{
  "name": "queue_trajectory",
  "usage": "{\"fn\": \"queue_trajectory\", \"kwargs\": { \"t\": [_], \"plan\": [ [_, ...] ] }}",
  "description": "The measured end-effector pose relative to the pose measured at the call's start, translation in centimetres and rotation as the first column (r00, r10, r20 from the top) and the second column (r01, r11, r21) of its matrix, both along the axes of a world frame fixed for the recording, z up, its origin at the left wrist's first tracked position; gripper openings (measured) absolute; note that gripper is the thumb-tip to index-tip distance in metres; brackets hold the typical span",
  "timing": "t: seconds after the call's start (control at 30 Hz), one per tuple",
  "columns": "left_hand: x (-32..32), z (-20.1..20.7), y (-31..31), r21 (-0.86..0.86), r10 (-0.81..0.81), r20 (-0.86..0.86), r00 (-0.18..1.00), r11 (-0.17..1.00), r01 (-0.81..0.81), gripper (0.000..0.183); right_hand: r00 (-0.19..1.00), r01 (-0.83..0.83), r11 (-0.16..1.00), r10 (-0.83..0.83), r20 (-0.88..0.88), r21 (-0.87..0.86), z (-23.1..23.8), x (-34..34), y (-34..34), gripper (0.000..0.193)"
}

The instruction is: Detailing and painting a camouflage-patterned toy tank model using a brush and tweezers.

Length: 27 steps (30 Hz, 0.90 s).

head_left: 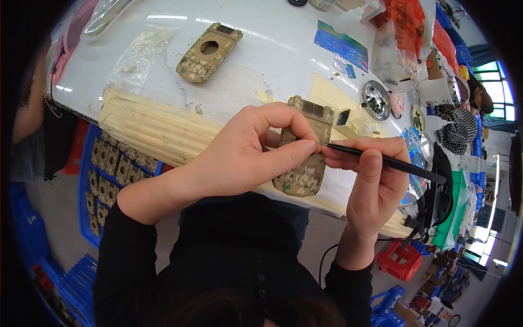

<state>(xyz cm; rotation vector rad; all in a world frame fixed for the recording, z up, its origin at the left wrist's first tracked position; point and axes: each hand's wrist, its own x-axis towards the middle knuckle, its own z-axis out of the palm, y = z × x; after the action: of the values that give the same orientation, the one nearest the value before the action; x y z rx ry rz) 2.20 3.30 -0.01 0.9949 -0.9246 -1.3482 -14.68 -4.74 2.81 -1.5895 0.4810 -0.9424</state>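
Note:
My right hand point(378, 177) grips a pair of black tweezers point(400, 165), their fine tip pointing left. That tip meets the fingertips of my left hand point(261, 150), whose thumb and forefinger are pinched together. Whatever they pinch is too small or hidden to make out. Under both hands lies a camouflage-painted toy tank hull point(301, 177), partly covered by my left hand. A second camouflage hull point(210, 53), with a round hole in its top, rests farther back on the white table, apart from my hands.
Cream padding point(147, 128) lines the table's near edge. A round metal dish point(376, 100) of small dark green parts stands to the right. Lower left, a blue crate point(85, 180) holds several camouflage hulls. A red stool point(399, 260) is below right. Another person's arm point(34, 98) shows far left.

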Motion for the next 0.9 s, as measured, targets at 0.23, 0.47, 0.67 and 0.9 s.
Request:
{"fn": "queue_trajectory", "kwargs": {
  "t": [0.23, 0.47, 0.67, 0.9],
  "plan": [
    [0.4, 0.3, 0.0, 0.034, -0.051, -0.008, 0.999, 0.998, 0.051, 0.012, 1.000, 0.012, 1.000, -0.012, 0.028, -0.015, -0.1, 0.1, -0.1, 0.015],
    [1.5, 0.6, -0.7, 0.092, -0.144, -0.169, 0.975, 0.983, 0.161, 0.023, 0.993, -0.116, 0.989, 0.118, 0.018, -0.097, 1.2, -1.0, -1.0, 0.019],
    [1.7, 1.1, -0.8, 0.141, -0.212, -0.216, 0.953, 0.959, 0.245, 0.026, 0.976, -0.216, 0.969, 0.212, -0.050, -0.122, 1.7, -1.0, -1.4, 0.015],
    [1.7, 1.0, -1.0, 0.175, -0.224, -0.321, 0.920, 0.941, 0.290, 0.026, 0.968, -0.240, 0.962, 0.227, -0.104, -0.127, 2.0, -1.0, -1.6, 0.013]
  ]
}}
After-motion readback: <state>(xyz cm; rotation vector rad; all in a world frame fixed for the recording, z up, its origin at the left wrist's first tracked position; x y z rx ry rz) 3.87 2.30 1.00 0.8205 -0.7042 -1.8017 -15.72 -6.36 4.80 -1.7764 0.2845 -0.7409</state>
